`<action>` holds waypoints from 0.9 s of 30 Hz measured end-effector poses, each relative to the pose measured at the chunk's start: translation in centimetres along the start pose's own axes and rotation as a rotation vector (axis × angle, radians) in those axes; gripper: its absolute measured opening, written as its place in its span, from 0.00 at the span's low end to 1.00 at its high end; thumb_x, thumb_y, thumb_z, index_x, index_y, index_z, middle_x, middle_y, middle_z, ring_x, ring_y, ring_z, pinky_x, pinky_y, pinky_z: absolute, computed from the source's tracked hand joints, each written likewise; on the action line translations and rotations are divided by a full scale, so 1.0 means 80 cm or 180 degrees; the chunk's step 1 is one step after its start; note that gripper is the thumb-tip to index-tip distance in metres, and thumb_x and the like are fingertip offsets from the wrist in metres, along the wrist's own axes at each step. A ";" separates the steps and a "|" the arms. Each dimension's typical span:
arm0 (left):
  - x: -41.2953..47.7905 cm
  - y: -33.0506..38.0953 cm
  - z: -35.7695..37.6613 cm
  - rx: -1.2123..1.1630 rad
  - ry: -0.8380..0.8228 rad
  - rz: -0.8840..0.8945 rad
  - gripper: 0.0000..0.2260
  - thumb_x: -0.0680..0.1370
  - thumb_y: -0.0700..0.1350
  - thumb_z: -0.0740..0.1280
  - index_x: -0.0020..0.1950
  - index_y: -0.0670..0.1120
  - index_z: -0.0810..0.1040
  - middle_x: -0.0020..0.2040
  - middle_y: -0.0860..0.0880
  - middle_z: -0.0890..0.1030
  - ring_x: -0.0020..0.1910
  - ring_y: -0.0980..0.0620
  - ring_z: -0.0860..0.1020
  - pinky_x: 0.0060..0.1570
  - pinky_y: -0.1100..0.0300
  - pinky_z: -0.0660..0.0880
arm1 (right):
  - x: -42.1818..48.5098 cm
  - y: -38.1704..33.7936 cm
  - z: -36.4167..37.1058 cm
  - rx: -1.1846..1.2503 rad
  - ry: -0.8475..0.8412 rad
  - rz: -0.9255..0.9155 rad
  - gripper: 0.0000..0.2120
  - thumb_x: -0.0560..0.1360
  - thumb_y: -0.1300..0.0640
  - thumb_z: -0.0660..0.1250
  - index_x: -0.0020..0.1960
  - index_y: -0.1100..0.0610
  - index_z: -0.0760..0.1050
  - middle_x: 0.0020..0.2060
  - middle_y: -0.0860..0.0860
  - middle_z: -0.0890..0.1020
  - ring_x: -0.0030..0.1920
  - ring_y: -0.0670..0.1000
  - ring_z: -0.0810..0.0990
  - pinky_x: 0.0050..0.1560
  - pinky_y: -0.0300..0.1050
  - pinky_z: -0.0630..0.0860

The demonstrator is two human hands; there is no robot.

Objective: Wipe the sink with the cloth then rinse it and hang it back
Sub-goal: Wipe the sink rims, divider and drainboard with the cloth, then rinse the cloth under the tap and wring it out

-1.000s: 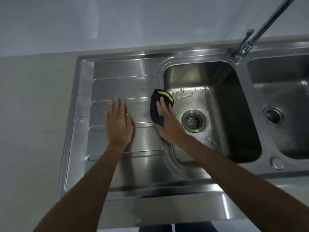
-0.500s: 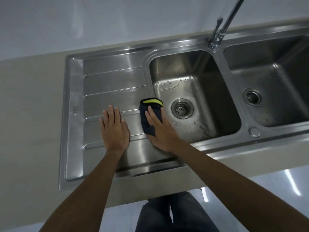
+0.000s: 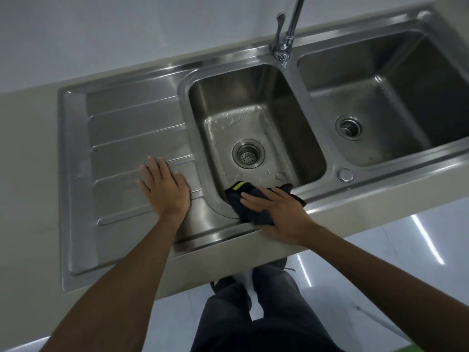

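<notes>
Fingers (image 3: 152, 171) of the left hand (image 3: 165, 191): straight, a little spread, flat on the ribbed drainboard (image 3: 127, 128), holding nothing. Looks like a bracing palm. On smooth, possibly wet steel, could skid along the ribs if leaned on harder, and take the balance with it.

Just right of that, at the near left corner of the left basin (image 3: 291, 110): dark cloth (image 3: 253, 212) with a yellow-green edge strip. Lies across the front rim, one end dipping down the inner wall, the other reaching toward the counter lip. Pinned from above by the right hand (image 3: 281, 217), fingers (image 3: 256, 198) straight and slightly fanned, pressing rather than curling round it. Thumb hidden, so no telling about a pinch on any fold.

Main hazard here: pressed only, not gripped, so liable to bunch up or slip from under the palm on a quick stroke, then drop into the basin or off the front edge to the floor (image 3: 380, 250). Narrow, rounded rim as well, so easy to skate over and leave a streak.

Further right, drops of water (image 3: 228, 120) on the basin floor behind the strainer (image 3: 248, 153), apparently unwiped. Easily missed with all attention kept on the rim. Beyond the tap (image 3: 284, 44), right basin (image 3: 406, 72), untouched by either hand. Rinsing and hanging not yet begun.
</notes>
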State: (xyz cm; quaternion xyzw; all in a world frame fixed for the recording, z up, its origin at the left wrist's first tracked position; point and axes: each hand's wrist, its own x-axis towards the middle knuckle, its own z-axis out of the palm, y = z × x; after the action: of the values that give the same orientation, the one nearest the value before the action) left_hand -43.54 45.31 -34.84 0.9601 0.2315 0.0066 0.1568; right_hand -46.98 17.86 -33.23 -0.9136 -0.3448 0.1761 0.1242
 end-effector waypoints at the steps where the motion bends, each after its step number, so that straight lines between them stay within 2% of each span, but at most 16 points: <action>1: -0.004 0.011 0.004 0.0025 -0.0033 -0.0037 0.29 0.77 0.52 0.47 0.76 0.40 0.57 0.78 0.41 0.53 0.77 0.39 0.49 0.73 0.41 0.43 | -0.009 0.014 -0.006 -0.0002 0.0003 0.0066 0.30 0.73 0.42 0.51 0.74 0.46 0.60 0.73 0.41 0.62 0.74 0.53 0.61 0.72 0.55 0.59; 7: -0.007 0.025 0.017 0.0267 -0.0012 -0.0265 0.28 0.80 0.50 0.52 0.77 0.39 0.53 0.78 0.40 0.51 0.77 0.38 0.48 0.73 0.39 0.44 | -0.070 0.116 -0.038 -0.0196 0.0039 0.0291 0.27 0.77 0.43 0.52 0.75 0.46 0.57 0.73 0.41 0.60 0.75 0.52 0.57 0.74 0.49 0.50; 11: -0.010 0.057 0.023 0.0167 0.0134 -0.0480 0.27 0.80 0.49 0.50 0.77 0.38 0.54 0.78 0.40 0.52 0.77 0.39 0.50 0.73 0.41 0.46 | -0.083 0.181 -0.058 -0.0256 -0.0086 -0.0109 0.27 0.78 0.44 0.53 0.75 0.47 0.57 0.74 0.41 0.58 0.76 0.49 0.53 0.74 0.48 0.46; 13: -0.017 0.095 0.028 0.0024 0.0249 -0.0387 0.25 0.81 0.48 0.51 0.76 0.39 0.54 0.78 0.40 0.52 0.77 0.40 0.50 0.74 0.42 0.46 | -0.080 0.200 -0.066 -0.0178 -0.0101 -0.0387 0.26 0.78 0.44 0.52 0.75 0.47 0.57 0.74 0.41 0.58 0.76 0.47 0.49 0.74 0.46 0.44; 15: -0.026 0.140 0.037 -0.0077 0.0295 -0.0168 0.24 0.82 0.48 0.52 0.77 0.40 0.55 0.78 0.41 0.52 0.77 0.41 0.49 0.74 0.44 0.45 | -0.078 0.205 -0.073 0.0258 -0.0078 -0.0508 0.25 0.78 0.43 0.51 0.74 0.46 0.60 0.73 0.40 0.61 0.76 0.45 0.50 0.75 0.44 0.43; 18: -0.040 0.225 0.055 -0.0284 0.0404 0.0277 0.23 0.81 0.50 0.50 0.75 0.43 0.60 0.77 0.43 0.56 0.77 0.43 0.51 0.75 0.46 0.46 | -0.078 0.226 -0.096 0.1843 -0.0040 -0.0303 0.20 0.79 0.50 0.58 0.71 0.47 0.66 0.71 0.41 0.67 0.75 0.43 0.56 0.75 0.41 0.50; 20: -0.044 0.278 0.066 -0.0567 0.0382 0.0459 0.22 0.80 0.51 0.49 0.70 0.43 0.68 0.75 0.44 0.62 0.75 0.42 0.58 0.75 0.46 0.52 | -0.073 0.250 -0.118 0.2414 0.0151 -0.0036 0.18 0.78 0.48 0.59 0.68 0.44 0.70 0.68 0.44 0.72 0.72 0.44 0.64 0.72 0.41 0.60; 21: -0.046 0.299 0.076 -0.0782 0.0297 0.0444 0.23 0.79 0.52 0.49 0.66 0.43 0.72 0.74 0.43 0.65 0.73 0.42 0.62 0.73 0.45 0.56 | -0.071 0.263 -0.129 0.2582 0.0238 0.0143 0.16 0.77 0.45 0.59 0.64 0.43 0.73 0.64 0.46 0.76 0.68 0.46 0.71 0.69 0.45 0.66; 23: -0.046 0.337 0.085 -0.1289 0.0085 0.0174 0.25 0.77 0.55 0.51 0.64 0.43 0.74 0.71 0.43 0.70 0.71 0.42 0.66 0.71 0.45 0.62 | -0.067 0.284 -0.154 0.2970 0.0428 0.0528 0.13 0.77 0.45 0.62 0.55 0.49 0.79 0.52 0.52 0.82 0.55 0.51 0.80 0.60 0.53 0.75; 25: -0.043 0.364 0.095 -0.1798 -0.0085 -0.0037 0.24 0.75 0.57 0.55 0.66 0.45 0.72 0.70 0.43 0.71 0.71 0.43 0.67 0.71 0.45 0.63 | -0.062 0.298 -0.176 0.3427 0.0611 0.0821 0.10 0.79 0.52 0.61 0.55 0.55 0.78 0.48 0.52 0.83 0.52 0.50 0.81 0.55 0.46 0.77; 27: -0.027 0.387 0.088 -0.1542 0.0034 0.0083 0.20 0.78 0.49 0.59 0.67 0.42 0.71 0.70 0.42 0.71 0.69 0.43 0.68 0.70 0.50 0.63 | -0.059 0.312 -0.197 0.3678 0.0736 0.1115 0.09 0.80 0.54 0.60 0.54 0.55 0.77 0.46 0.49 0.82 0.49 0.46 0.80 0.48 0.36 0.76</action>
State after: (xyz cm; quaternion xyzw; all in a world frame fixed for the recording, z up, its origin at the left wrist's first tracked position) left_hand -31.20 16.11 -31.99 0.8973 0.2115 0.0691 0.3812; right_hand -29.20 -5.24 -26.50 -0.7548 -0.0226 0.2521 0.6051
